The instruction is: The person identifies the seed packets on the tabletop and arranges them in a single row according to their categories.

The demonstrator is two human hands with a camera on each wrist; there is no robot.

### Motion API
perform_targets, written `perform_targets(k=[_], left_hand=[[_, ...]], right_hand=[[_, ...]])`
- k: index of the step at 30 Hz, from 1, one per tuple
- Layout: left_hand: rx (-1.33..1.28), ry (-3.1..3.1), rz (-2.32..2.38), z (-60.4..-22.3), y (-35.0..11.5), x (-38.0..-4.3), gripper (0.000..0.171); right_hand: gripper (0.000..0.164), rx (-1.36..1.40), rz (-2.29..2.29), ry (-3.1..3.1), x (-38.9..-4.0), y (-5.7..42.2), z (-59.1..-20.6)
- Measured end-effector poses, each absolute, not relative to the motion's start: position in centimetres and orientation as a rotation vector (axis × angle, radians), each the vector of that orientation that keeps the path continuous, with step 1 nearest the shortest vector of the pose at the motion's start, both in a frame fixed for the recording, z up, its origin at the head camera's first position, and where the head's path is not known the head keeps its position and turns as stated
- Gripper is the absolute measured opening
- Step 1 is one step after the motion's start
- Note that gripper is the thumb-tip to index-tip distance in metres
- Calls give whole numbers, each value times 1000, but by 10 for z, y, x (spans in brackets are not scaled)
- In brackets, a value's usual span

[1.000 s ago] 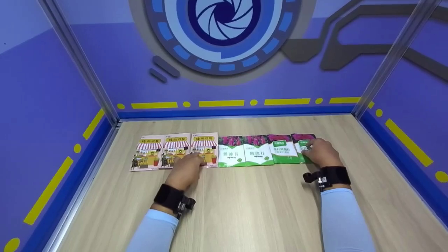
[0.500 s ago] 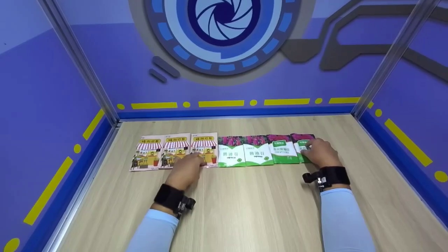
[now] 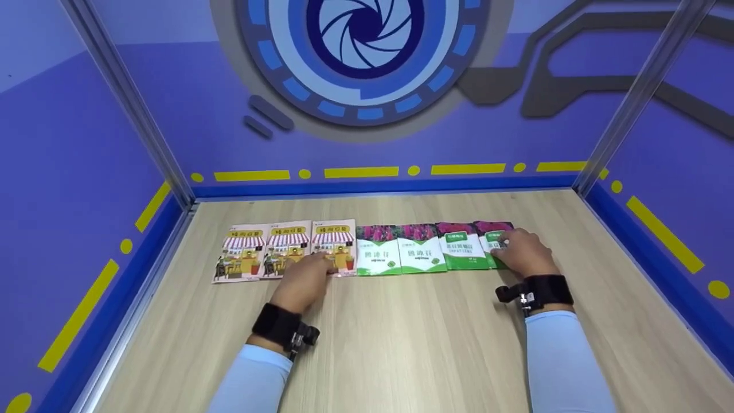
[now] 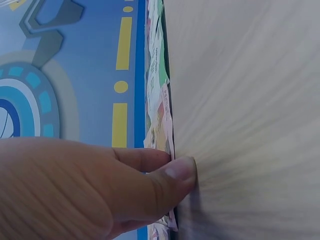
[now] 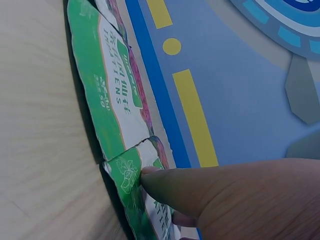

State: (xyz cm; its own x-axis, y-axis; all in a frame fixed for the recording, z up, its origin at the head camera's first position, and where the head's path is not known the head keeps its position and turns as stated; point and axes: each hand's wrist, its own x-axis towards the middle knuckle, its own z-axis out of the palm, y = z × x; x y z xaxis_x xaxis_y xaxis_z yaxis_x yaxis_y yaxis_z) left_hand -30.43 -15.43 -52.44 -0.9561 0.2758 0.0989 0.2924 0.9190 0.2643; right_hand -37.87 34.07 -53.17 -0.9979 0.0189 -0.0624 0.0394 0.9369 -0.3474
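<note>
Flat seed packets lie side by side in one row on the wooden table. Three pink packets (image 3: pixel 239 253) with a shopfront picture form the left end. Then come two white-and-green packets (image 3: pixel 423 248) with magenta flowers, and two greener ones (image 3: pixel 463 246) on the right. My left hand (image 3: pixel 305 278) rests on the lower part of the pink packets, over the second and third; in the left wrist view its thumb lies at their front edge. My right hand (image 3: pixel 528 253) touches the rightmost green packet (image 5: pixel 131 187), thumb on its face, and hides part of it.
The wooden table (image 3: pixel 413 332) extends in front of the row. Behind it stands a purple-blue back wall (image 3: pixel 172 109) with yellow dashes. Side panels and metal corner posts (image 3: pixel 135 109) bound the space left and right.
The view tips very slightly. Both hands stay at their packets, and the row keeps its order; the right hand shifts barely at all.
</note>
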Motion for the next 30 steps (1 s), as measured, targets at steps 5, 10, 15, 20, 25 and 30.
perform_targets(k=[5, 10, 15, 20, 25, 30], left_hand=[[-447, -3037, -446, -527, -155, -303, 23], [-439, -3049, -425, -526, -155, -304, 26], [-425, -3083, -439, -526, -153, -305, 28], [-442, -3068, -429, -526, -153, -305, 27], [-517, -3007, -400, -527, -157, -303, 20], [-513, -2980, -373, -526, -160, -301, 20]], right_hand=[[50, 83, -563, 3046, -378, 342, -536], [53, 117, -587, 3066, -377, 339, -533], [54, 112, -608, 3059, -379, 335, -527], [52, 48, -664, 3043, -379, 329, -526], [51, -4, -718, 3024, -377, 322, -527], [51, -67, -728, 3026, -376, 311, -521]])
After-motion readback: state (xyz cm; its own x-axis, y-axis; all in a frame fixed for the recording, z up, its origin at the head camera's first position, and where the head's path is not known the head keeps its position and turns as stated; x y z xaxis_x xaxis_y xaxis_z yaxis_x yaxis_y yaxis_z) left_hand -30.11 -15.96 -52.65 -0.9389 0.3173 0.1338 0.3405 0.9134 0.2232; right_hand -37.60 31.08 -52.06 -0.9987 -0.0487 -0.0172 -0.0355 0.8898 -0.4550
